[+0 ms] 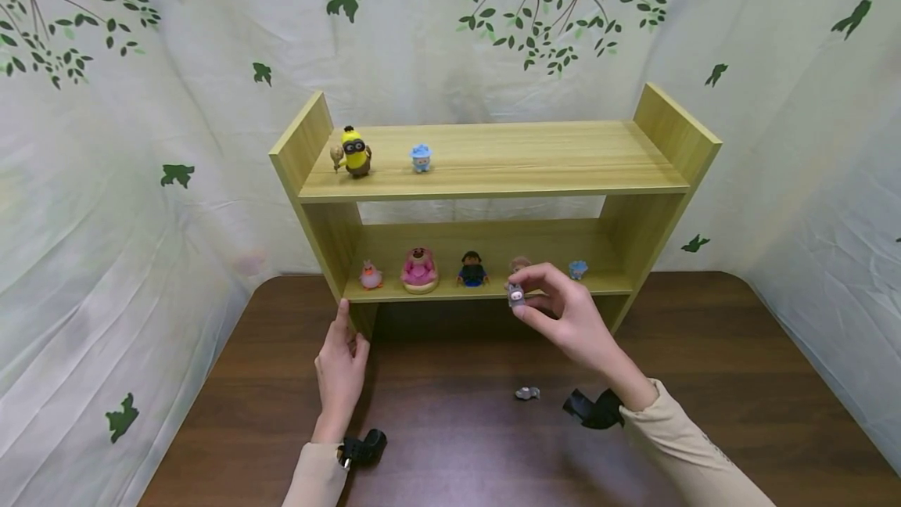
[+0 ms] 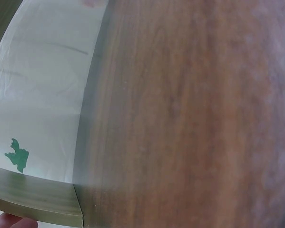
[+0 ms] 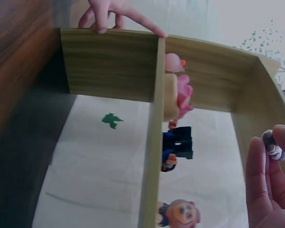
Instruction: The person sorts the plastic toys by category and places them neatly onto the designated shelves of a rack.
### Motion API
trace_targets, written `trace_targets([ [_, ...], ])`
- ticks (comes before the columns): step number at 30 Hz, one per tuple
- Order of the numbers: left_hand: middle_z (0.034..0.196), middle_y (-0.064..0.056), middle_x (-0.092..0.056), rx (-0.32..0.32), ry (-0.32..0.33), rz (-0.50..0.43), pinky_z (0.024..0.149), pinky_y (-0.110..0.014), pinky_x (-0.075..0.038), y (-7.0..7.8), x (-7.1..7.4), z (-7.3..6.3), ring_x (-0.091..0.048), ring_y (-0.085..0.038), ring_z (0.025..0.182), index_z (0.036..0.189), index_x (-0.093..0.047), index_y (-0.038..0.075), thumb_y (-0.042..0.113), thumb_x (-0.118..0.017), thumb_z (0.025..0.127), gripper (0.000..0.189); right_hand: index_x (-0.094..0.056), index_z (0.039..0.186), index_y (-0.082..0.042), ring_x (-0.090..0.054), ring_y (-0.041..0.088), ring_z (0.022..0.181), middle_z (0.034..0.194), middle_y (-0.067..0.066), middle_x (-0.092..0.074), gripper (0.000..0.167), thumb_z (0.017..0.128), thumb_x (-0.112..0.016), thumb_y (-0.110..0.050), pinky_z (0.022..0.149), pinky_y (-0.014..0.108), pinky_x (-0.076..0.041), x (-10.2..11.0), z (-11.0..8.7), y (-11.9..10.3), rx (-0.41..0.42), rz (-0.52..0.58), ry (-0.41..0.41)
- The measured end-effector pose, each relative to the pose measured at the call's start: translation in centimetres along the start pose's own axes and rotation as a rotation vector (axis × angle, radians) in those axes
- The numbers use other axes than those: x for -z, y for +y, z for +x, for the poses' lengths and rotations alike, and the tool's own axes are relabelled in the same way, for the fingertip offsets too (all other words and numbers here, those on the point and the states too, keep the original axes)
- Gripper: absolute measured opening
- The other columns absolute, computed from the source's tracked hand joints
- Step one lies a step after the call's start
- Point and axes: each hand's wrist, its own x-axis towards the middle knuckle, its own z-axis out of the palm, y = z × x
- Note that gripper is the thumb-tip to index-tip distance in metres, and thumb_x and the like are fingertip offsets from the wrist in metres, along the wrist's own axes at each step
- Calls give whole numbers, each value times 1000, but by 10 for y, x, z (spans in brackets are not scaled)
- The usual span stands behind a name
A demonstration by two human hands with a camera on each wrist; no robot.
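Note:
My right hand pinches a small grey figurine with a pale face between thumb and fingertips. It is held in front of the lower shelf board, and the right wrist view shows the figurine at the right edge. My left hand touches the front left edge of the wooden shelf with its index finger straight. Fingers of that left hand also lie along the side panel in the right wrist view. Behind my right hand, a pinkish-brown figurine is partly hidden; its bear-like head shows from the right wrist.
On the lower board stand a pink duck, a pink bear, a dark-haired figure and a blue figurine. Above are a yellow minion and a blue-hatted figurine. Another grey figurine lies on the brown table.

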Motion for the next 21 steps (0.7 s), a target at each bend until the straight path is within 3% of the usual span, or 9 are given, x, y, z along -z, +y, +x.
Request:
trace_targets([
  [6, 80, -10, -47, -4, 5, 5, 54, -39, -39, 0, 0, 0, -45, -20, 61, 152, -24, 33, -13, -57, 81, 90, -56, 114, 7, -57, 18, 98, 116, 20, -56, 34, 82, -62, 17, 78, 29, -52, 4, 6, -8, 40, 0, -11],
  [13, 81, -9, -47, 3, -2, 7, 53, -37, -38, -1, 0, -1, -44, -19, 61, 152, -23, 33, -12, -56, 81, 91, -57, 113, 6, -57, 20, 96, 107, 25, -58, 35, 81, -61, 19, 78, 30, -52, 6, 14, -15, 89, -1, -20],
  [21, 80, -12, -47, -9, 2, 3, 54, -38, -37, 0, 0, -1, -42, -19, 61, 152, -24, 33, -13, -56, 82, 90, -59, 113, 4, -59, 19, 95, 107, 15, -62, 36, 80, -63, 18, 79, 30, -51, 6, 21, -21, 94, -13, 5],
])
